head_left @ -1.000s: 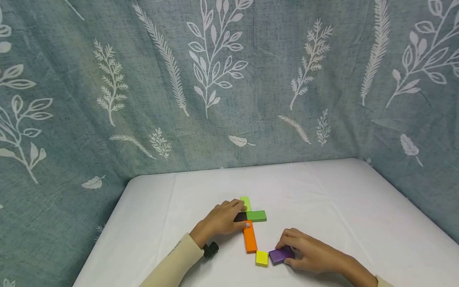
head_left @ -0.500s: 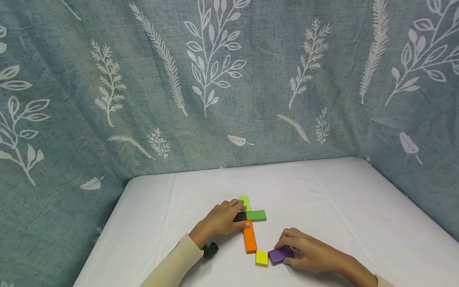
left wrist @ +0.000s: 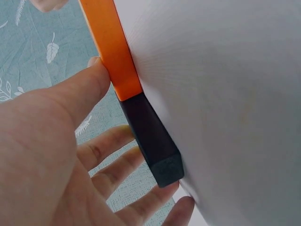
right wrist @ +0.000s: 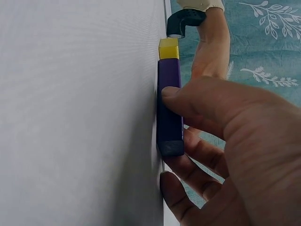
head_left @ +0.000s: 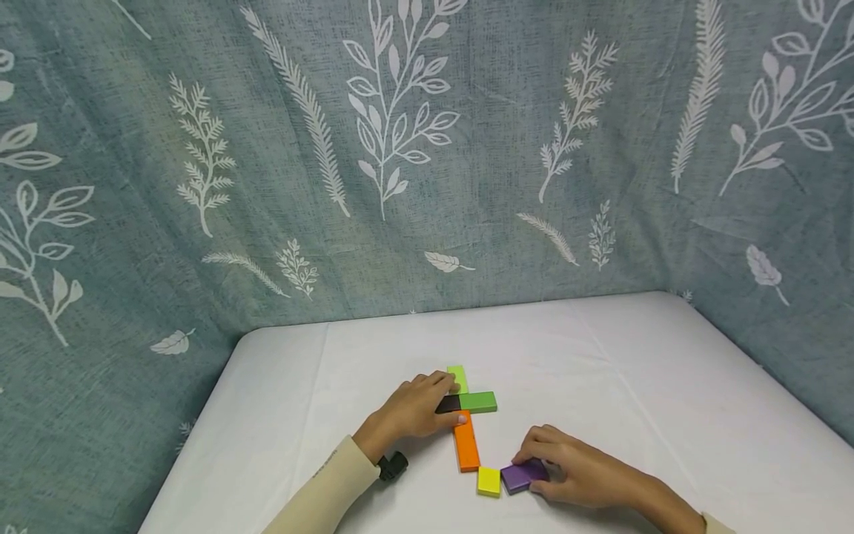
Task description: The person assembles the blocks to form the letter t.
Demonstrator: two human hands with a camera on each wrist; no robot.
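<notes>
My left hand [head_left: 415,404] rests over a row of flat coloured blocks. Its thumb touches the end of the orange block [head_left: 467,450], and its fingertips lie by the lime block [head_left: 457,376]. Under the palm side sits the black block [left wrist: 151,136], partly covered in the head view. A green block [head_left: 478,402] adjoins it on the right. Lower right, my right hand [head_left: 579,472] holds a purple block [right wrist: 169,125] between thumb and fingers, flat on the table. The purple block's left end lies right beside a small yellow block [head_left: 488,482], which meets the orange block's near end.
A white cloth covers the table [head_left: 667,415]. Behind and at both sides hangs a grey-green curtain [head_left: 494,148] with white leaf prints. A black wrist camera [head_left: 394,466] juts from under the left forearm, close over the cloth.
</notes>
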